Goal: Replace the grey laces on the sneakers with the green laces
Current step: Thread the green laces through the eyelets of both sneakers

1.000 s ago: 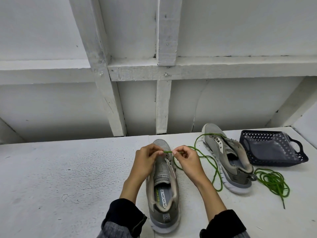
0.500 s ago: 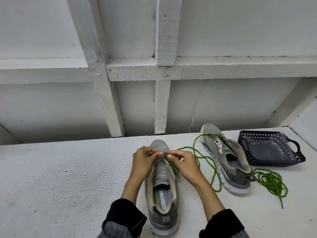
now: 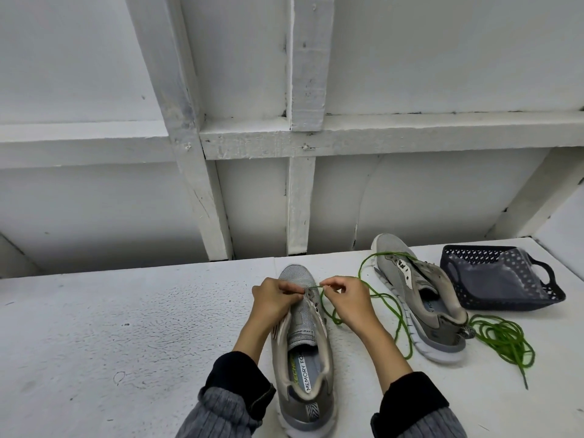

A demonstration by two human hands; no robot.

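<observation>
Since half a second ago your two hands have drawn slightly apart again at the toe end of the near sneaker (image 3: 303,336), and the short run of green lace (image 3: 379,298) between them looks pulled straighter; the sneaker, the far sneaker (image 3: 417,298) and the basket (image 3: 505,279) lie as they did.

Left hand (image 3: 273,300): fingers curled, pinching at the lowest eyelets on the left side of the tongue. Whether it holds the lace tip or only the eyelet flap, you cannot tell from this view. Right hand (image 3: 346,300): thumb and forefinger pinch the lace just right of the eyelet row.

Key relation: the sneaker's long axis runs near-to-far, heel toward you, toe away. The lace crosses it at right angles, left-right, at the far end of the eyelet row. From your right hand the slack trails off right, loops on the counter (image 3: 126,327) and passes over the far sneaker's toe.

Judgement: first crossing being threaded; lacing barely begun. The right hand is nearer the slack, so it should feed while the left draws the tip through.

A second green lace (image 3: 502,339) lies bundled at the far sneaker's heel, untouched.

Risk: the trailing loop may snag on the far sneaker.
</observation>
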